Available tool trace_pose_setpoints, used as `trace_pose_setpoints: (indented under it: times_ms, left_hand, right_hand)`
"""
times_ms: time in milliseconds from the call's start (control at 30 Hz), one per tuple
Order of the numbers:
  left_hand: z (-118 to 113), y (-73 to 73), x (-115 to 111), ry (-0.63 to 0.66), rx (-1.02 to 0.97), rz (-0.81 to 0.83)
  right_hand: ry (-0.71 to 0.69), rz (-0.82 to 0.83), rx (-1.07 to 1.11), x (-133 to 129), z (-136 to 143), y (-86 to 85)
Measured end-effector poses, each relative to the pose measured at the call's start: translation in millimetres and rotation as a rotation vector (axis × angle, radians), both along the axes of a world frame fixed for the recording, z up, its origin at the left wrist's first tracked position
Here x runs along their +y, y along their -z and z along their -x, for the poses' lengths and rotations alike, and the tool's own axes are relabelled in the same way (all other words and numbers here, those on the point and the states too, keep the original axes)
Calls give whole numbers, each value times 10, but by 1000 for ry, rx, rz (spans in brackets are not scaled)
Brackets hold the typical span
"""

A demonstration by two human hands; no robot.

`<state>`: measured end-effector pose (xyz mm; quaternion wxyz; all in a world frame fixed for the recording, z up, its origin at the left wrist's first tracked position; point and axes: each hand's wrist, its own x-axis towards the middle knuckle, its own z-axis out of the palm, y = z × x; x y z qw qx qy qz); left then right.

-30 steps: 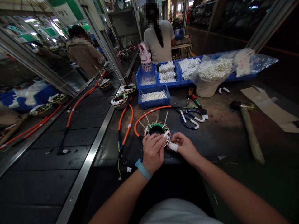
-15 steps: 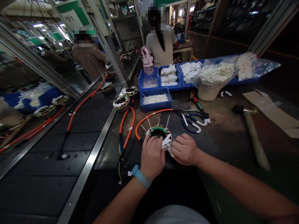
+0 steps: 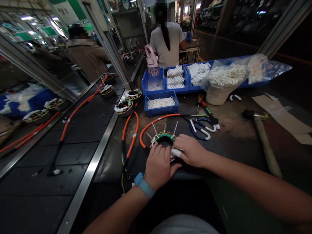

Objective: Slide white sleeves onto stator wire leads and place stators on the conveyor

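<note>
A ring-shaped motor stator (image 3: 164, 134), with a green board and wound wire, lies on the bench in front of me. Several thin white cable ties stick up from its far rim. My left hand (image 3: 159, 164) grips the near left of the ring, fingers curled over the rim and thumb stretched right. On the right side of the ring, my right hand (image 3: 191, 150) has its fingers bent over the rim. Something white, a sleeve or a wrap (image 3: 175, 152), shows at its thumb. An orange cable (image 3: 143, 130) runs from the stator's left side.
Blue-handled scissors (image 3: 201, 128) lie right of the stator, and a hammer (image 3: 266, 143) farther right. Behind are a blue tray of cable ties (image 3: 161, 112), bins of white tubes (image 3: 175, 78) and a bagged tub (image 3: 216, 97). A conveyor (image 3: 80, 156) with other stators runs left. Two people work beyond.
My right hand has moved up and left from the near right of the stator onto its right rim. The left thumb now stretches out to the right. The view has shifted slightly.
</note>
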<state>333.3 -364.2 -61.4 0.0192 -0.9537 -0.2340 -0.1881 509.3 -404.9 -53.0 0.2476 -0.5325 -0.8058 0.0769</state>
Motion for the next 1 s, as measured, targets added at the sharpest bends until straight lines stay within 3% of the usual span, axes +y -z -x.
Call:
trace_pose_setpoints:
  times_ms: [133,267,400,567,667,733,800,867,933,1000]
  left_hand:
    - [-26,73,-14,-82,-43,-29]
    - [-14,169,52,-30,-142,-28]
    - [-33,223,68,10,-199,-35]
    - [1,56,33,-31,-97,-1]
    - [142,-134,156,98,12,54]
    - [230,-197,273,207,29,43]
    - [246,-164,339,247,14,13]
    - [179,-59,306,168,-10,-13]
    - [71,52,194,-2,-34,-25]
    - [-3,106,73,-101,-53,0]
  right_hand:
    - [47,-90,-242,34,70,47]
    - [97,-94,-270,163,83,100]
    - [91,5,-325,300,148,28]
    - [79,82,-321,331,197,-33]
    - [60,91,-14,301,-15,24]
    - [197,36,265,303,-324,38]
    - [516,-100,442,330,-749,-6]
    - [772,-219,488,373,-1226,-108]
    - [972,-304,495,417,-1669,-231]
    - [1157,-309,389,452,-2007,-332]
